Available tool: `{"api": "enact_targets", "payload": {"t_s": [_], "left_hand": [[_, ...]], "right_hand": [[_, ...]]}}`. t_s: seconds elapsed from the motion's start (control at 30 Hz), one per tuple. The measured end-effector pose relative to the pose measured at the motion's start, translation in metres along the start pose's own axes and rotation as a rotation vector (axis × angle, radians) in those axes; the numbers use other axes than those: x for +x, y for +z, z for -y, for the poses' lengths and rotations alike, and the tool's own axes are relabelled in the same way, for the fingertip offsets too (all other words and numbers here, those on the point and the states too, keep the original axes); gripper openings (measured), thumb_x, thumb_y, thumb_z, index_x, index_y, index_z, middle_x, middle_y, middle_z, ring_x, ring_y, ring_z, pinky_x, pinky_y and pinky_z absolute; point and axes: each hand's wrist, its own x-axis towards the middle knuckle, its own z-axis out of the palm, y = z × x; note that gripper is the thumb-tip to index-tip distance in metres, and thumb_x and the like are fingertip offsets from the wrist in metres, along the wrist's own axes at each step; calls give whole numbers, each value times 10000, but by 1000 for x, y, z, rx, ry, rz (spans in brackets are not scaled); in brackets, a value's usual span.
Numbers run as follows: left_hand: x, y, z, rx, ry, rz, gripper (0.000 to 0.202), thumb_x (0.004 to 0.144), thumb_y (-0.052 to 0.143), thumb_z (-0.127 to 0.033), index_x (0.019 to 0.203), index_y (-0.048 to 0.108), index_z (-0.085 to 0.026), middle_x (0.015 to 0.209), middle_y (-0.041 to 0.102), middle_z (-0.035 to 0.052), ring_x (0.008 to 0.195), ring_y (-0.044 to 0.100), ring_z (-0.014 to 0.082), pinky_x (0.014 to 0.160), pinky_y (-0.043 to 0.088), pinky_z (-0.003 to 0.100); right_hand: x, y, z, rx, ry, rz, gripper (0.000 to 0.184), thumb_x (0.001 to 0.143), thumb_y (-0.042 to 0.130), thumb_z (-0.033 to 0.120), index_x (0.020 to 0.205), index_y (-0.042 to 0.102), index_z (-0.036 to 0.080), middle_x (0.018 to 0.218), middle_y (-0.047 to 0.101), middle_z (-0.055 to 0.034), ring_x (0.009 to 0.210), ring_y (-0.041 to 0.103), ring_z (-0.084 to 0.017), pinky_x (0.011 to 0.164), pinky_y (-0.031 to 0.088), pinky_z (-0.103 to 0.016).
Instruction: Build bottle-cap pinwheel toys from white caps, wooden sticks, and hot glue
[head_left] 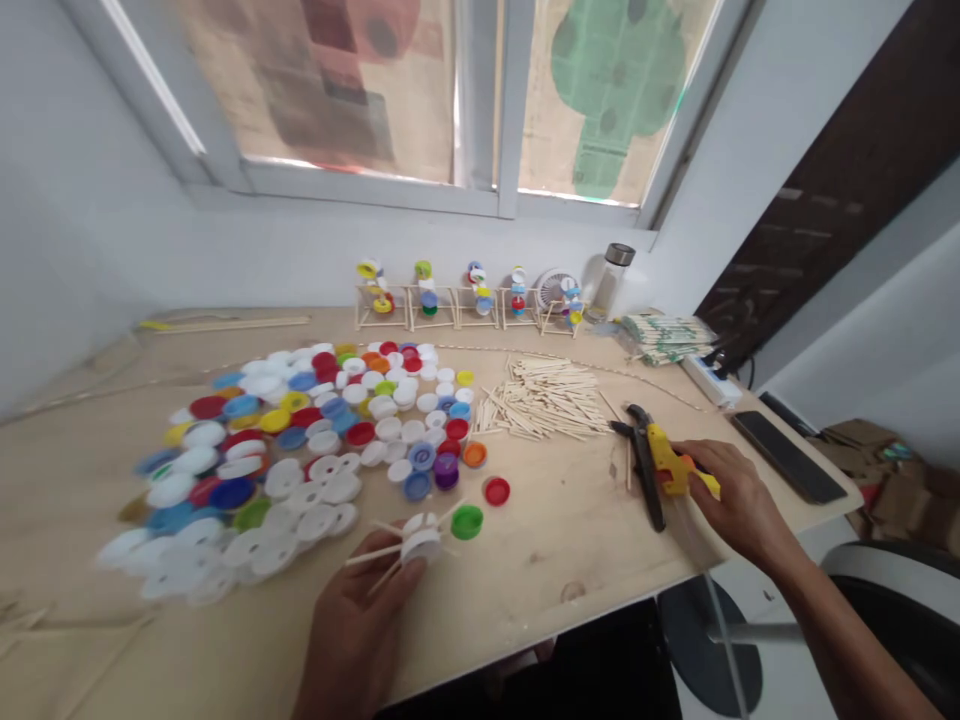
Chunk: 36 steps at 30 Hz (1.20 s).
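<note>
My left hand [360,620] is closed around a white bottle-cap hub [421,540] with thin wooden sticks poking out around it, held just above the table's front part. A green cap [466,521] sits right beside the hub, and a red cap [496,491] lies a little farther off. On the right, my right hand [731,500] has its fingers around the handle of a yellow glue gun [667,460]; they are partly hidden. Touching or very near the gun's left side is a black cutter-like hand tool [645,470].
Many coloured bottle caps [307,415] spread over the table's left. Loose sticks [551,398] lie mid-table. Along the wall stand several stick frames with cap wheels [478,300], a small fan [553,286] and a bottle [611,280]. A power strip [709,380] and phone [787,456] lie right.
</note>
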Motion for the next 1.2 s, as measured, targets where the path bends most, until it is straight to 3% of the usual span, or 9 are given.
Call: {"api": "enact_targets", "payload": {"t_s": [0.2, 0.47, 0.63, 0.77, 0.87, 1.0, 1.13, 1.2], "left_hand": [[1, 0, -3, 87, 32, 67, 391, 446, 853, -407, 738, 707, -192, 839, 726, 45, 898, 666, 260, 782, 544, 294], [-3, 7, 2, 85, 83, 53, 357, 461, 848, -377, 711, 684, -181, 869, 715, 58, 944, 648, 272, 821, 517, 314], [-7, 9, 4, -16, 98, 49, 349, 485, 847, -327, 754, 679, -181, 821, 709, 34, 833, 661, 215, 757, 518, 273], [-9, 10, 2, -7, 93, 39, 345, 498, 839, -332, 754, 664, -181, 821, 710, 30, 784, 660, 199, 705, 522, 256], [-13, 13, 1, 3, 91, 26, 347, 500, 836, -335, 760, 660, -187, 816, 708, 23, 766, 658, 196, 687, 523, 254], [-18, 18, 2, -16, 137, 7, 288, 539, 818, -323, 750, 667, -199, 831, 708, 7, 782, 655, 176, 705, 505, 222], [-17, 18, 2, 10, 147, 5, 282, 547, 812, -321, 751, 659, -201, 852, 709, 13, 809, 660, 186, 727, 508, 225], [-16, 16, 2, 51, 145, 24, 303, 548, 808, -337, 765, 652, -196, 863, 712, 29, 833, 666, 209, 737, 523, 249]], "right_hand": [[-29, 10, -21, -140, -20, 108, 459, 770, 453, 141, 1214, 560, 189, 1210, 616, -114, 1098, 562, -273, 879, 472, -426], [-25, 31, -30, -353, -9, 88, 414, 792, 486, 199, 1200, 555, 184, 1195, 613, -135, 999, 590, -299, 768, 483, -424], [-16, 32, -43, -330, -82, 98, 358, 760, 503, 188, 1112, 563, 164, 1179, 620, -143, 960, 599, -301, 774, 483, -426], [-12, 31, -52, -182, -71, 111, 344, 749, 516, 245, 1081, 554, 161, 1079, 651, -139, 944, 601, -305, 800, 483, -431], [-10, 28, -52, -35, 121, 93, 300, 776, 515, 363, 1012, 573, 188, 977, 667, -127, 867, 623, -300, 726, 501, -412], [1, 22, -39, 333, 537, -66, 313, 759, 557, 480, 914, 618, 214, 891, 673, -90, 758, 638, -260, 598, 501, -342], [23, 15, -5, 857, 791, -241, 321, 683, 684, 471, 882, 645, 223, 875, 662, -46, 690, 618, -180, 565, 498, -266], [30, 13, 20, 1027, 835, -245, 308, 657, 727, 439, 852, 649, 213, 836, 654, -34, 641, 599, -151, 561, 506, -248]]}}
